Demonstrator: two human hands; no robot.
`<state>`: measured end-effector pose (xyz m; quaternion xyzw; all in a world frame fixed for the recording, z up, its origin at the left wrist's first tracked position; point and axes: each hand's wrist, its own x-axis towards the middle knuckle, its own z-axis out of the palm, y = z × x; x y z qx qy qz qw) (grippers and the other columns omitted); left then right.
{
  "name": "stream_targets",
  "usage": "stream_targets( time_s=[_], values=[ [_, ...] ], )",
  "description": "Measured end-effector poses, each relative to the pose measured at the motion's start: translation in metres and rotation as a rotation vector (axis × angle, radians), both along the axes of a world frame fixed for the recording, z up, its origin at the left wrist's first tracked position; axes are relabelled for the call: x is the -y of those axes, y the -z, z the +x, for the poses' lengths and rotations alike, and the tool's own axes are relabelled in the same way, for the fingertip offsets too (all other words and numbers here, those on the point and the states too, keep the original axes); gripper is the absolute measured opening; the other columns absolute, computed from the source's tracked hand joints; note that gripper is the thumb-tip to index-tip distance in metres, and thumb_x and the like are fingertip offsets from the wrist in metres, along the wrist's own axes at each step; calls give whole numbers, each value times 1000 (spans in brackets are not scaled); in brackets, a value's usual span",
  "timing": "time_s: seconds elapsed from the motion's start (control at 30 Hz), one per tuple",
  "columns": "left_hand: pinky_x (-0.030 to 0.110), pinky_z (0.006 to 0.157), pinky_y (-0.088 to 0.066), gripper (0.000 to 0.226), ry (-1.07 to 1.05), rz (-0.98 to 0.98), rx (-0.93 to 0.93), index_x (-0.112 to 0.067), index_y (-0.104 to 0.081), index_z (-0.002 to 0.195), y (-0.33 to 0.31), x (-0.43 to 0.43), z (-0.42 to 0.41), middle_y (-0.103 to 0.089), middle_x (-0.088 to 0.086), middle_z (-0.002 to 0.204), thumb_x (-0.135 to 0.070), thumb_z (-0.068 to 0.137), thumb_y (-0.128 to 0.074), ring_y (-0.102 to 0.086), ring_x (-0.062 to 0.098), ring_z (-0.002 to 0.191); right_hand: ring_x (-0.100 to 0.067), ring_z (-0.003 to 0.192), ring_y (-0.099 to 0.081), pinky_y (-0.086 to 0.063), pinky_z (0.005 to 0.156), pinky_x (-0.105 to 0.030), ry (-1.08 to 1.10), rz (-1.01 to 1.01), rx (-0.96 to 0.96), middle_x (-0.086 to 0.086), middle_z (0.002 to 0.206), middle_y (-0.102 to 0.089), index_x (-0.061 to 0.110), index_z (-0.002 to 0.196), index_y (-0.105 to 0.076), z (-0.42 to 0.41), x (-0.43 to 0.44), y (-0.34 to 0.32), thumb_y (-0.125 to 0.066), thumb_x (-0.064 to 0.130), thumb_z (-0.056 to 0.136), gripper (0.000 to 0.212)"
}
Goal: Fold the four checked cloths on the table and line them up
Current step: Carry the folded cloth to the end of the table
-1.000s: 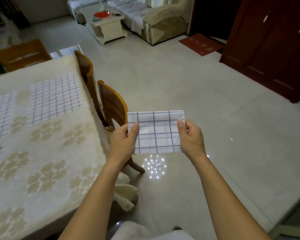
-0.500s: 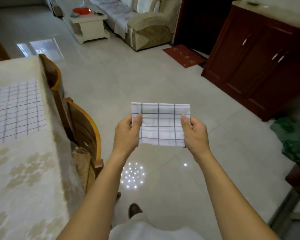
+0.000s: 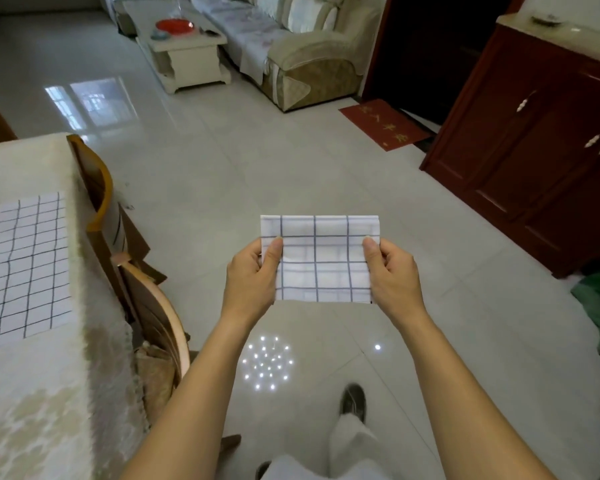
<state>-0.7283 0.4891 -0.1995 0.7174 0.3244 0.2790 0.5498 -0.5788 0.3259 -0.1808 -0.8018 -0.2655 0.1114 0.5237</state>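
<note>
Two hands, left (image 3: 252, 277) and right (image 3: 392, 277), pinch a folded cloth (image 3: 321, 259) at frame center, above the floor (image 3: 222, 168).

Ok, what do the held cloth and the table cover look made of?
Held cloth: thin woven fabric, probably cotton; matte, the grid of the under-layers shows faintly through, and the fold edges are crisp. Table cover: thicker cream textile, seemingly plush; fuzzy draped edge, matte patterned pile.

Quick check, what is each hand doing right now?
Left hand: pinches the folded checked cloth at its left edge.
Right hand: pinches its right edge.
</note>
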Motion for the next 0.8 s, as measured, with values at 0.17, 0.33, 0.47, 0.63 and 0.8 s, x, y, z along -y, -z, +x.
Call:
stream_targets(
  time_s=[0.17, 0.33, 0.47, 0.63, 0.8],
  values=[
    [44, 62, -60, 36, -91, 43, -79, -17, -68, 92, 6, -48, 41, -73, 2, 82, -45, 105, -48, -71, 20, 76, -17, 57, -46, -38, 51, -29, -95, 50, -36, -12, 63, -51, -3, 77, -54, 57, -67, 17, -50, 35, 104, 47],
    [21, 52, -51, 33, -252, 86, -130, -20, -68, 87, -7, -95, 88, -72, -2, 77, -38, 106, -48, -69, 11, 69, -14, 62, -40, -33, 57, -30, -256, 83, -159, -3, 66, -42, -4, 77, -46, 124, -148, 27, -49, 38, 105, 51],
    [35, 70, -56, 36, -384, 113, -141, -13, -71, 90, -28, -130, 122, -75, 0, 84, -37, 107, -48, -71, 13, 79, -14, 61, -44, -36, 57, -31, -378, 97, -193, -3, 66, -46, -4, 80, -49, 170, -207, 13, -49, 39, 104, 49],
    [37, 73, -57, 39, -510, 112, -152, -10, -71, 92, -24, -168, 139, -75, 1, 87, -38, 107, -48, -71, 14, 83, -18, 63, -40, -34, 57, -32, -493, 98, -213, -7, 68, -43, -5, 82, -47, 193, -268, 17, -50, 48, 100, 57],
    [13, 63, -49, 37, -600, 85, -199, -16, -71, 91, -11, -218, 139, -75, -6, 84, -39, 107, -47, -69, 4, 79, -18, 60, -35, -30, 53, -29, -611, 56, -209, -5, 65, -37, -3, 75, -40, 199, -335, 27, -50, 37, 104, 50]
  ],
)
